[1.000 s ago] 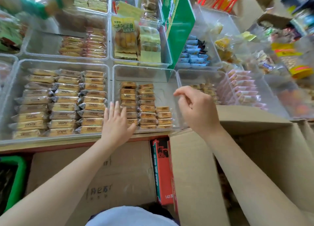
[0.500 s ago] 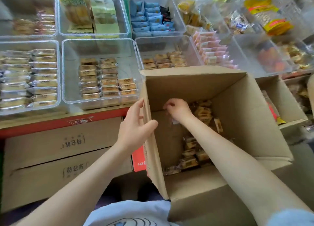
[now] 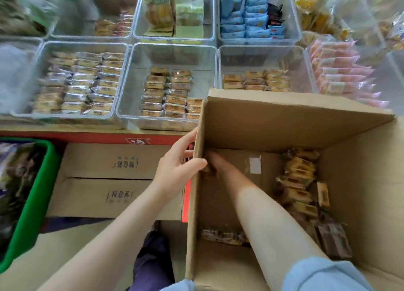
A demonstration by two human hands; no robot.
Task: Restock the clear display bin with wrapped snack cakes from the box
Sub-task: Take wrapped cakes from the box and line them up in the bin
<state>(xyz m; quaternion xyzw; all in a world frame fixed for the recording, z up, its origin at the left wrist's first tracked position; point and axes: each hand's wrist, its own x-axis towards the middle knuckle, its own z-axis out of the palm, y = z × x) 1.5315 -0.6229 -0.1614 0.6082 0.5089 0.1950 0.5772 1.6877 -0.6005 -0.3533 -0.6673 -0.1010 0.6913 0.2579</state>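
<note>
Right hand [image 3: 213, 162] is down inside the cardboard box [image 3: 284, 124], near its left wall and low on the floor; motion blur and the wall edge hide the fingers, so whether it has closed on anything cannot be told. Left hand [image 3: 178, 161] holds the box's left wall, thumb hooked over the rim to the inside and the straightened fingers flat against the outside face: a light steadying pinch. Judgement: step in hand is picking up cakes; best done by keeping the left hand bracing the wall so the box does not slide, and gathering several packets flat and aligned so they drop into rows. Remaining wrapped snack cakes [image 3: 299, 177] lie loose along the right side of the box floor, with a few [image 3: 223, 236] near the front wall. The clear display bin [image 3: 133, 76] sits just beyond the box on the shelf, holding two full rows and one short row, right portion bare.
</note>
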